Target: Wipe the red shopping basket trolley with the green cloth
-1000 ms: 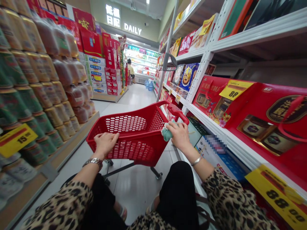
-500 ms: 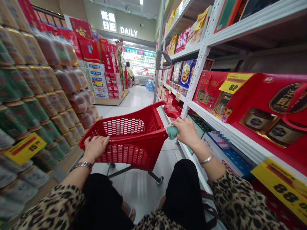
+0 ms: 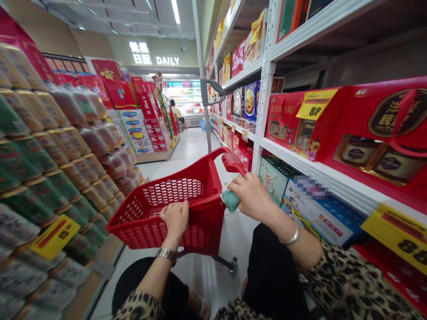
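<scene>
Noting one white metal shelving unit (image 3: 263,111) of red gift boxes (image 3: 376,133) along the right of the aisle, opposite stacked packaged goods (image 3: 43,164) on the left. One red plastic shopping cart (image 3: 173,213) stands between them. The left hand (image 3: 175,220) lies closed over the cart's near rim, fingers curled. The right hand (image 3: 253,198) is closed on one teal cloth (image 3: 231,201), pressing it to the cart's side rim. Three yellow price tags (image 3: 316,104) are visible. One metal watch (image 3: 167,255) and one bangle (image 3: 290,238) sit on the wrists, one each.
</scene>
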